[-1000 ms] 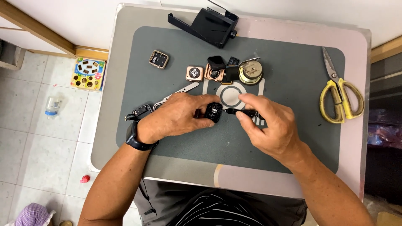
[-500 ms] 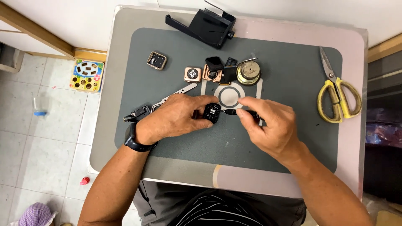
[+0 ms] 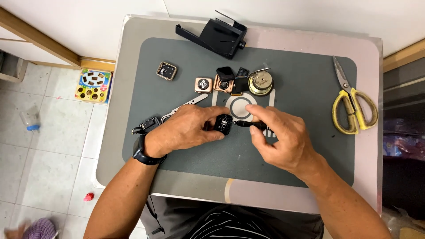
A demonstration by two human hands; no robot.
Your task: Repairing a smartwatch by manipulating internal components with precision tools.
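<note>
My left hand (image 3: 188,129) pinches a small black square watch body (image 3: 223,124) just above the grey work mat (image 3: 310,88). A thin black screwdriver (image 3: 248,125) is gripped in my right hand (image 3: 283,137), and its tip touches the right side of the watch body. A black wristwatch sits on my left wrist. Beyond my hands lie a rose-gold watch case (image 3: 203,84), another opened rose-gold case with black parts (image 3: 226,81) and a round brass-coloured part (image 3: 260,82).
A square watch case (image 3: 166,71) lies at the mat's far left. Metal tweezers (image 3: 186,106) and a black strap piece (image 3: 145,125) lie by my left hand. A black plastic holder (image 3: 217,35) stands at the back, yellow-handled scissors (image 3: 352,104) at the right. Toys lie on the floor to the left.
Both hands stay together on the watch body and screwdriver, with only slight shifts of the fingers. The view has moved a little.
</note>
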